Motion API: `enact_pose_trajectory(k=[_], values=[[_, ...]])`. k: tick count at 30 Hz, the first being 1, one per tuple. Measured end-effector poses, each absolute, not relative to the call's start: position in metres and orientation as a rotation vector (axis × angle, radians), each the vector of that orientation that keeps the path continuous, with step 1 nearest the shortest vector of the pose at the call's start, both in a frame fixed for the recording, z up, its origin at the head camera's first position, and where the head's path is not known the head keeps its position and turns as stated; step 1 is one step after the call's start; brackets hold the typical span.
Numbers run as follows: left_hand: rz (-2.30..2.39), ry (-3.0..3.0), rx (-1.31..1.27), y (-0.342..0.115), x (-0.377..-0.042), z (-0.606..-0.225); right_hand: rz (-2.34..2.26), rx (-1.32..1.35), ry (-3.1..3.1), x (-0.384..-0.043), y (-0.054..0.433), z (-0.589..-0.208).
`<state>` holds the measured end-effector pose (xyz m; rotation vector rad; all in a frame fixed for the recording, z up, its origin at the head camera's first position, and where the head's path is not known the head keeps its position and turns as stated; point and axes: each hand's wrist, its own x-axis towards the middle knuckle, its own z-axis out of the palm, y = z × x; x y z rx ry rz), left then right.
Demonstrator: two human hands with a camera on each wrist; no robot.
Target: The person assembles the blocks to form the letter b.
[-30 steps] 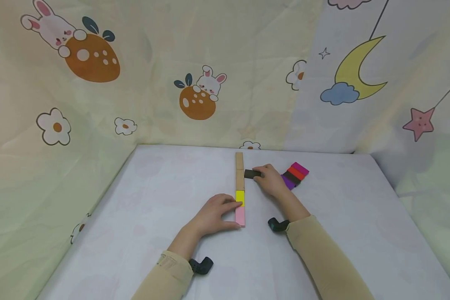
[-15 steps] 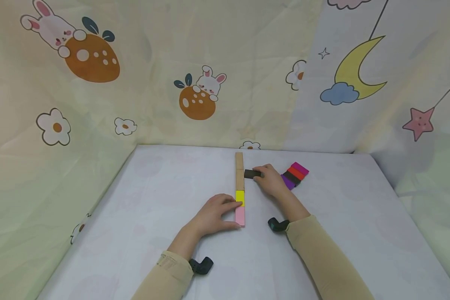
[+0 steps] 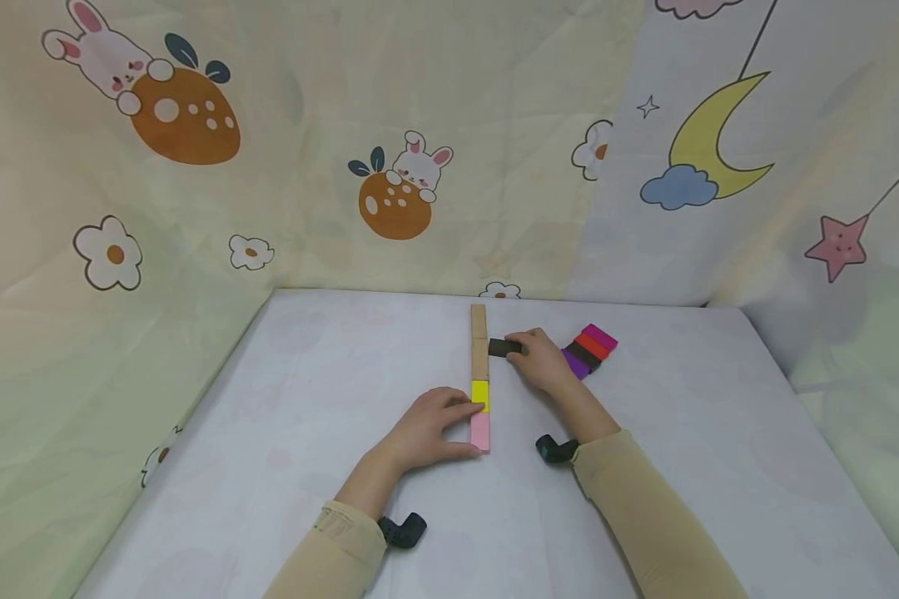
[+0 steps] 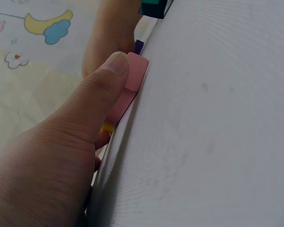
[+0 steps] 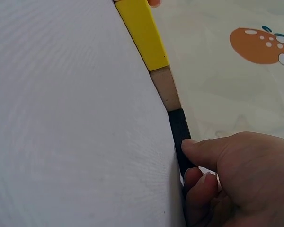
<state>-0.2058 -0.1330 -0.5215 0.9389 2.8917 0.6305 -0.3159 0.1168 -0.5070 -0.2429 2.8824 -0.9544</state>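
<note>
Two plain wooden blocks (image 3: 479, 358), a yellow block (image 3: 480, 389) and a pink block (image 3: 479, 434) form a straight line end to end on the white table. My left hand (image 3: 425, 426) holds the pink block, thumb at its near end and the index fingertip over the yellow block's near part. A black block (image 3: 498, 348) lies crosswise at the line's right side, its left end right at the wooden blocks. My right hand (image 3: 543, 363) pinches that black block by its right end; the right wrist view shows the thumb (image 5: 199, 149) against it.
Right of my right hand lies a slanted row of blocks: magenta (image 3: 600, 336), red (image 3: 590, 345), black (image 3: 586, 358) and purple (image 3: 574, 366). A patterned cloth (image 3: 307, 166) rises behind the table (image 3: 270, 399). Dark devices sit at both wrists.
</note>
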Motion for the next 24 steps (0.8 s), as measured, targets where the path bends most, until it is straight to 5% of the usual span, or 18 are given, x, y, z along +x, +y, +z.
enact_pose_trajectory(k=[24], values=[[0.631,2.883,0.930,-0.132,-0.205,-0.520,-1.115,-0.360,2.936,-0.246,0.177,-0.493]])
